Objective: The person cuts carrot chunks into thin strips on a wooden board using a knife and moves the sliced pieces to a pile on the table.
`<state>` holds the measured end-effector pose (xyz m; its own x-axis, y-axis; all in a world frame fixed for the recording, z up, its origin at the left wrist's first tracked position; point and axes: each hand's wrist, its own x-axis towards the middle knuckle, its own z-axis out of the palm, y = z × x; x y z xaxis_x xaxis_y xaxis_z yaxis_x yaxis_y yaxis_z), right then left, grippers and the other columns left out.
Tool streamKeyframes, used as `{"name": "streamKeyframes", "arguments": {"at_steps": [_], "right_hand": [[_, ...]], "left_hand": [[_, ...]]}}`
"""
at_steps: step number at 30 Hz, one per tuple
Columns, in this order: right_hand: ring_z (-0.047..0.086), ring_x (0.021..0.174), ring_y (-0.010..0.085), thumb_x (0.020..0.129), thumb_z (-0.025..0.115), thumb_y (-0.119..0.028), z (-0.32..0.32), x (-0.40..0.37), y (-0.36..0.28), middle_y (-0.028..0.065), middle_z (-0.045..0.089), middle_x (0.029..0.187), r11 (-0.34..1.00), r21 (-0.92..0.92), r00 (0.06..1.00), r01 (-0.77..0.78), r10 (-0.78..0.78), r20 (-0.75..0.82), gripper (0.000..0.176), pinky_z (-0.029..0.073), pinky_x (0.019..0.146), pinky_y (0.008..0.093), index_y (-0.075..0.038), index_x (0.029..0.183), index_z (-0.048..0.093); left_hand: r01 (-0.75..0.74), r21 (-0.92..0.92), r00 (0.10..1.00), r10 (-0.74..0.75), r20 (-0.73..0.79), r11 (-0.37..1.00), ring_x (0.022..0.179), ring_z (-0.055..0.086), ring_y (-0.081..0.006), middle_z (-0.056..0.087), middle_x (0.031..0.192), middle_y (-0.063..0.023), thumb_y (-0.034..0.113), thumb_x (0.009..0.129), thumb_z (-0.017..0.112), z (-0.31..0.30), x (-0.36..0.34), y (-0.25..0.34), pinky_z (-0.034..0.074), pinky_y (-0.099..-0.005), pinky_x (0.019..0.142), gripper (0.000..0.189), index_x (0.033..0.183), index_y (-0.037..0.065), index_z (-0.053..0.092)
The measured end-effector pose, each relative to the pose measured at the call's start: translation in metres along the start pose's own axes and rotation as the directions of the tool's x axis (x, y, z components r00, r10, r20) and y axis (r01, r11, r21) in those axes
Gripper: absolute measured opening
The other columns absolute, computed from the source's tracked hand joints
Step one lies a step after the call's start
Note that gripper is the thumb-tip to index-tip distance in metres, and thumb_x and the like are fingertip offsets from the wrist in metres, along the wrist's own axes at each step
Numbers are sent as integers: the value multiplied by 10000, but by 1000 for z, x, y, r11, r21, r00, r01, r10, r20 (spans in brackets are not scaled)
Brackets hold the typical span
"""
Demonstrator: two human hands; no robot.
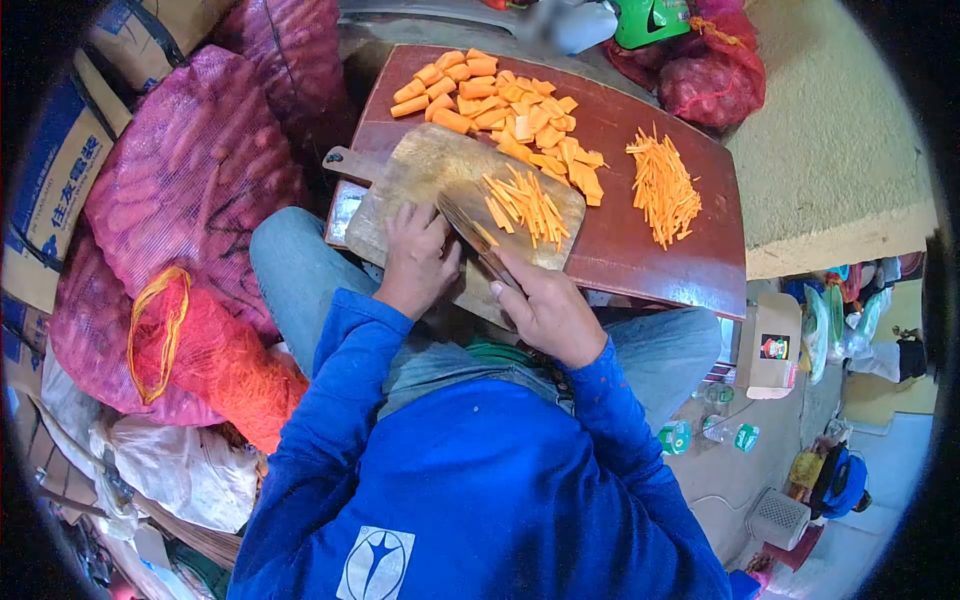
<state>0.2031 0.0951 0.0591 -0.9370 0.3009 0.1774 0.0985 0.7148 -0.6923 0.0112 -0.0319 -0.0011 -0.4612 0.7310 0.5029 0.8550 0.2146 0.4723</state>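
Observation:
My right hand (552, 312) grips a knife (468, 228) by its handle, the blade lying across a wooden cutting board (400, 178) and pointing away to the left. On the board's left part rests my left hand (415, 262), fingers curled down close to the blade; whatever is under them is hidden. Thin carrot strips (530, 207) lie on the board right of the knife, and a few bits cling beside the blade. Behind the board are thick carrot chunks (440, 85) and flat carrot slices (540, 120). A pile of carrot sticks (663, 190) sits farther right.
The board lies on a red-brown tabletop (630, 255) over my knees. Red mesh sacks (190, 180) and cartons (55, 200) crowd the left side. Another mesh bag (712, 85) and a green container (648, 22) stand behind. Plastic bottles (730, 432) and a cardboard box (770, 345) are at right.

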Motion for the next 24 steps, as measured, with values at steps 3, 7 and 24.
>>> {"name": "streamKeyframes", "arguments": {"at_steps": [3, 7, 24], "right_hand": [[713, 1031, 515, 1032, 670, -182, -3, 2, -5, 327, 725, 1138, 1000, 5, 999, -18, 18, 31, 478, 577, 891, 520, 20, 1460, 600], [713, 1029, 507, 1035, 670, -210, -10, 3, -5, 317, 726, 1126, 999, -14, 997, -29, 30, 73, 487, 579, 882, 543, 18, 1458, 585], [728, 883, 479, 1061, 632, -146, -44, -1, -4, 309, 717, 1005, 976, 150, 984, -159, 145, 105, 426, 576, 799, 493, 35, 1446, 601]], "left_hand": [[5, 0, 1000, -5, 17, 1000, 1055, 547, -373, 594, 1090, -137, 118, 763, 797, 2, -3, -4, 411, -507, 921, 316, 1055, 41, 707], [-21, 10, 1000, 22, -7, 1000, 1051, 547, -372, 594, 1092, -137, 119, 761, 800, 1, 0, -1, 411, -504, 919, 335, 1074, 43, 704], [41, 11, 998, -42, 51, 999, 989, 564, -363, 594, 984, -128, 89, 769, 798, -7, 9, 5, 424, -495, 882, 192, 929, 52, 699]]}}
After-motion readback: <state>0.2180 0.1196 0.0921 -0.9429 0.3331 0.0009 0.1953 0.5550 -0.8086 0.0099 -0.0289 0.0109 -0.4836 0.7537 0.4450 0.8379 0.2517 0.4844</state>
